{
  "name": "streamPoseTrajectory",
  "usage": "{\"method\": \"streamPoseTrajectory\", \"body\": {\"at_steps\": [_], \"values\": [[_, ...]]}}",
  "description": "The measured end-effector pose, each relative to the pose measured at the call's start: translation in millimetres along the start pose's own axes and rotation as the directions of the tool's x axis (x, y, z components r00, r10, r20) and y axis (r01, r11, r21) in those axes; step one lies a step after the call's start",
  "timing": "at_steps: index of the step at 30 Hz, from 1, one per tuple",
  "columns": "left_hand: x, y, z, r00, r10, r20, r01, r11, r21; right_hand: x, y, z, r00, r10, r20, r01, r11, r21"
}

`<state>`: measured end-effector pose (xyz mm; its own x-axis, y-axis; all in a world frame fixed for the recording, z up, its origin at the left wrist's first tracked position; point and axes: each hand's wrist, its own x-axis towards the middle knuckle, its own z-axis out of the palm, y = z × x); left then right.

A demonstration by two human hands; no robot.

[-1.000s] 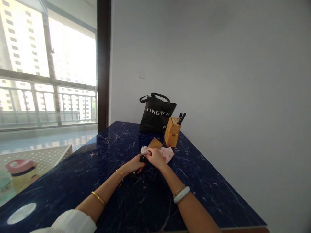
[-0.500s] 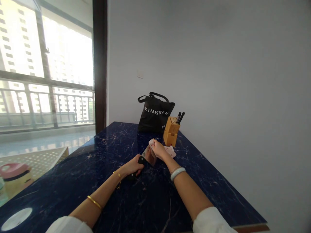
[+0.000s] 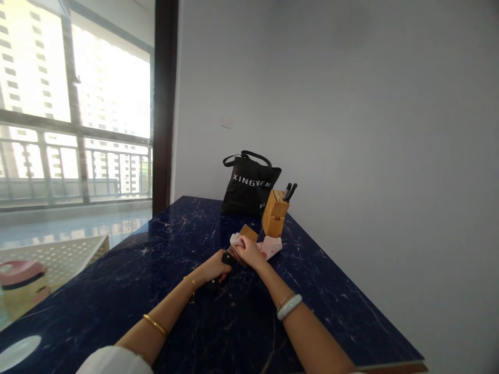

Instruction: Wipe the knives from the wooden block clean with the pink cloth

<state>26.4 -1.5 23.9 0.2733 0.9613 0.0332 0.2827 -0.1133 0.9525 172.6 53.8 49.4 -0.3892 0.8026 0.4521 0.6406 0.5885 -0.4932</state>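
Note:
My left hand (image 3: pixel 214 268) is closed around the black handle of a cleaver (image 3: pixel 249 233), whose broad blade points away to the upper right above the dark table. A white and pink cloth (image 3: pixel 272 247) is bunched in my right hand (image 3: pixel 248 251), which presses it on the blade near the handle. Part of the cloth trails out to the right of that hand. The far part of the blade shows a wooden-brown reflection; its middle is covered by the cloth and fingers.
A wooden knife block (image 3: pixel 274 218) with black-handled tools stands just beyond my right hand. Behind it a black tote bag (image 3: pixel 246 187) leans near the wall. The blue marbled table (image 3: pixel 187 223) has a white round thing (image 3: pixel 19 352) at its near left. A pink-lidded container (image 3: pixel 22 283) sits left of the table.
My right hand with the cloth has slid along the blade toward the handle, uncovering the blade's far end. My left hand keeps its hold on the handle.

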Motion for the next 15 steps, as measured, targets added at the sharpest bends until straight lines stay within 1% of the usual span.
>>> {"method": "streamPoseTrajectory", "body": {"at_steps": [2,4,6,9,11,14,15], "values": [[1.0,-0.2,0.7,1.0,0.013,-0.023,-0.013,1.0,-0.005,-8.5,-10.3,0.0,0.997,-0.062,0.035,0.059,0.995,0.085],[1.5,-0.4,1.6,0.999,0.02,-0.036,-0.02,1.0,-0.002,-12.6,-17.2,-5.7,0.993,-0.098,0.067,0.088,0.987,0.133],[1.5,-0.5,2.3,0.999,0.021,-0.036,-0.021,1.0,0.008,-14.4,-20.1,-14.6,0.989,-0.103,0.105,0.089,0.987,0.134],[0.9,0.0,2.1,0.999,0.021,-0.026,-0.021,1.0,0.024,-15.6,-19.7,-24.4,0.982,-0.063,0.177,0.048,0.995,0.086],[-0.1,1.1,1.6,1.0,0.024,-0.015,-0.023,0.999,0.032,-15.4,-20.3,-24.3,0.984,-0.07,0.164,0.056,0.995,0.088],[-2.5,2.8,1.6,0.999,0.04,0.003,-0.04,0.998,0.045,-13.4,-24.7,-17.7,0.984,-0.151,0.095,0.135,0.979,0.15],[-3.4,3.2,1.9,0.999,0.042,0.002,-0.042,0.998,0.05,-12.8,-26.1,-15.8,0.982,-0.165,0.088,0.149,0.975,0.164]]}}
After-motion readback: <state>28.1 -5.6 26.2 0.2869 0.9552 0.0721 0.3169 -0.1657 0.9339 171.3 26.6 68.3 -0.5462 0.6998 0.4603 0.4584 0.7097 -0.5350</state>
